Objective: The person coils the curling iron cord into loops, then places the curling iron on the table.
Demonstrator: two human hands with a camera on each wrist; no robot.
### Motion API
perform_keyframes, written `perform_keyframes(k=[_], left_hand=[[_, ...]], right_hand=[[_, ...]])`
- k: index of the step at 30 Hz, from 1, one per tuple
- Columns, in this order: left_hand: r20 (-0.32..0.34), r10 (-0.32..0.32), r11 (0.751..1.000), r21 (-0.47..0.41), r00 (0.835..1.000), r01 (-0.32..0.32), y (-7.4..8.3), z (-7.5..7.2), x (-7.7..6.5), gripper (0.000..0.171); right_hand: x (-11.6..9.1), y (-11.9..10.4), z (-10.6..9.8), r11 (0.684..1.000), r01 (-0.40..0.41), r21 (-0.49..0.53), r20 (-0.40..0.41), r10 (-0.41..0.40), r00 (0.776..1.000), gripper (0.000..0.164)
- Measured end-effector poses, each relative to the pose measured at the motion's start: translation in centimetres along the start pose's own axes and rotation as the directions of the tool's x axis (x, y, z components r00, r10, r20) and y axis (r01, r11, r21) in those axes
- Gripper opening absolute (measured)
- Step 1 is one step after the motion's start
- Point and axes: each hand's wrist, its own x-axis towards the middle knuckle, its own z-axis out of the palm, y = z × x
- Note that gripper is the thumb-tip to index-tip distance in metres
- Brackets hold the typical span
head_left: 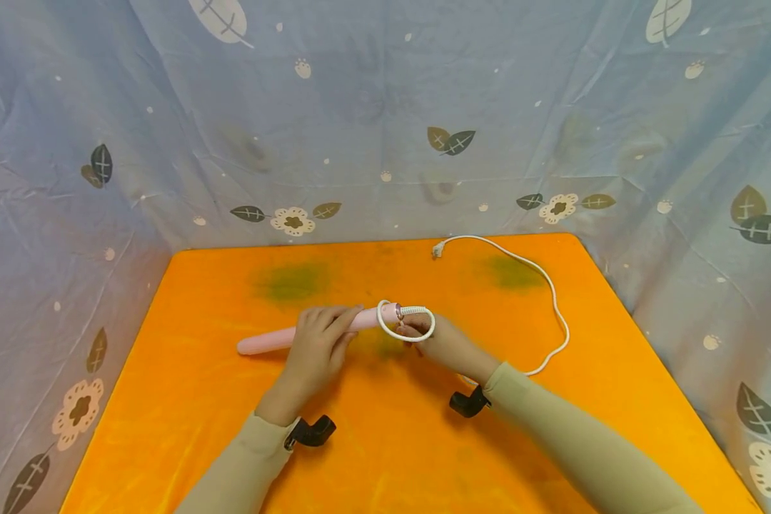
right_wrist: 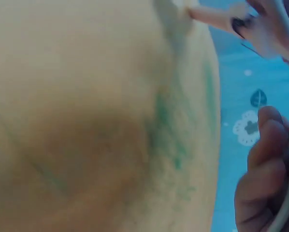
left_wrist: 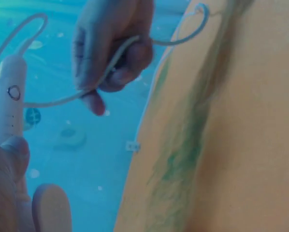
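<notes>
A slim pink hair iron (head_left: 265,342) is held slantwise over the orange tabletop. My left hand (head_left: 315,346) grips it around the middle, with the tapered end sticking out to the left. A round button shows near the cord end of the iron (left_wrist: 10,116) in the left wrist view. From that end comes a white cord (head_left: 560,314), which makes a loop about the handle. My right hand (head_left: 446,348) is just right of the handle end and pinches the cord. In the left wrist view the cord crosses the curled fingers of the right hand (left_wrist: 113,48).
The rest of the cord curves across the right side of the table (head_left: 385,457) to a white plug (head_left: 437,250) near the back edge. Blue-grey curtains (head_left: 373,107) with leaf and flower prints hang behind and on both sides. Greenish smudges mark the orange cloth.
</notes>
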Motion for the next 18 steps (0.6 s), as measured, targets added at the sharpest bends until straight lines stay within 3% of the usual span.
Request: perform_keyframes(k=[3, 5, 7, 9, 11, 15, 18], left_hand=[[-0.014, -0.028, 1.0, 0.001, 1.0, 0.028, -0.1, 0.0, 0.1, 0.041], [-0.018, -0.039, 0.999, 0.008, 0.999, 0.039, -0.1, 0.0, 0.2, 0.04], [-0.018, -0.047, 0.999, 0.02, 0.999, 0.048, -0.2, 0.1, 0.1, 0.041], [-0.014, -0.052, 0.998, 0.034, 0.999, 0.053, -0.4, 0.2, 0.1, 0.042], [-0.006, -0.058, 0.997, 0.048, 0.998, 0.058, -0.5, 0.3, 0.0, 0.042], [0.036, -0.066, 0.994, 0.091, 0.997, 0.063, -0.9, 0.8, -0.3, 0.04], [0.087, -0.06, 0.99, 0.129, 0.994, 0.048, -1.1, 1.5, -0.6, 0.041]], right_hand=[[-0.6, -0.2, 0.8, 0.995, 0.031, -0.097, -0.004, -0.032, 0.999, 0.018], [-1.0, -0.7, 1.1, 0.97, 0.087, -0.228, -0.019, -0.094, 0.995, 0.013], [-1.4, -1.3, 1.3, 0.914, 0.157, -0.375, -0.024, -0.179, 0.984, 0.009], [-1.7, -2.0, 1.4, 0.838, 0.213, -0.502, -0.015, -0.255, 0.967, 0.009], [-2.0, -2.4, 1.5, 0.774, 0.245, -0.584, 0.004, -0.299, 0.954, 0.014], [-2.6, -3.0, 1.5, 0.699, 0.284, -0.657, 0.018, -0.362, 0.932, 0.013], [-3.0, -3.4, 1.4, 0.659, 0.32, -0.68, 0.013, -0.426, 0.905, 0.011]])
